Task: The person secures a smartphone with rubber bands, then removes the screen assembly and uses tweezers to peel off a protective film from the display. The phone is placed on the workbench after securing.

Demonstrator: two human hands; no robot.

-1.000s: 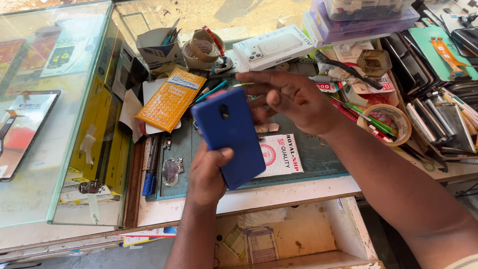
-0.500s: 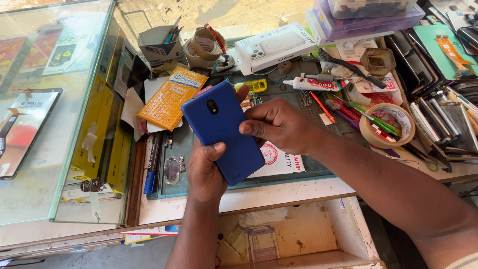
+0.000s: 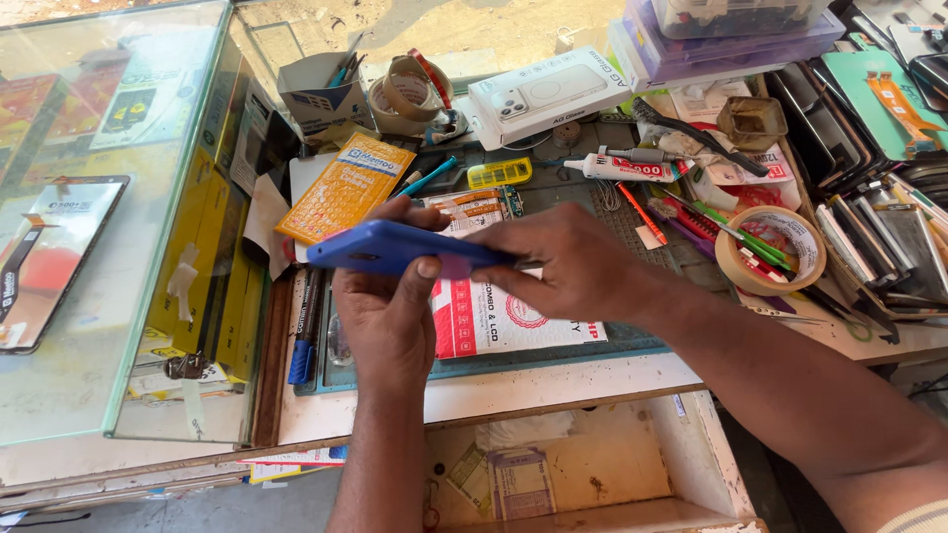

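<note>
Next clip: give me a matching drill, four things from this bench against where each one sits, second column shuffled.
Things:
1. blue phone
2. tape roll
3. orange packet
4. open drawer

Places:
A. under the bench edge, nearest the camera
B. held edge-on between left hand and right hand
C. right of the right hand, with tools lying across it
D. flat on the bench beyond the left hand

Pairs: 1-B, 2-C, 3-D, 4-A
</note>
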